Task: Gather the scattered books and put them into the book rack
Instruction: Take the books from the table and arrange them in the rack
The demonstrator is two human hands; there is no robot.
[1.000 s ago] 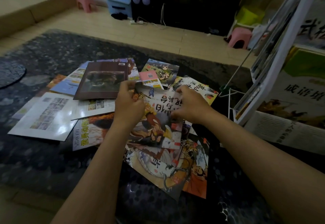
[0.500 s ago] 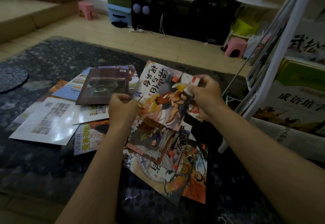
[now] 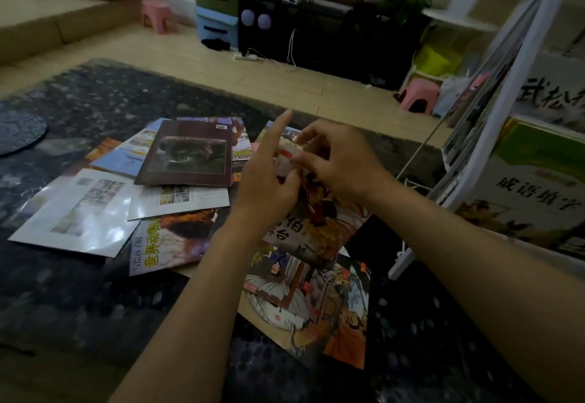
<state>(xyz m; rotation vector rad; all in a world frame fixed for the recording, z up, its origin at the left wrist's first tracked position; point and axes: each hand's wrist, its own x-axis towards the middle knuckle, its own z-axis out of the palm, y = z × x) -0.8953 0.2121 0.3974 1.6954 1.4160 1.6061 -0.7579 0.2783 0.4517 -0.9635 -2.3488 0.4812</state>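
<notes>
My left hand (image 3: 267, 187) and my right hand (image 3: 338, 162) meet at the top edge of a colourful picture book (image 3: 316, 231) and hold it raised above the pile. The right fingers pinch its upper edge. The left hand grips it from the left, with the index finger pointing up. Under it lies another illustrated book (image 3: 304, 301). More books are scattered to the left on the rug: a dark brown one (image 3: 190, 152), two white ones (image 3: 79, 209), and an animal book with yellow letters (image 3: 171, 241). The white book rack (image 3: 493, 124) stands at the right, with books in it.
The books lie on a dark patterned rug (image 3: 79, 292), with a round mat (image 3: 19, 130) at the left edge. Beyond the wooden floor are pink stools (image 3: 419, 95), green and blue drawers (image 3: 215, 7) and a black cabinet (image 3: 316, 38).
The picture book came up off the pile and was turned around. My two hands moved close together at its upper edge, and my left index finger now sticks out.
</notes>
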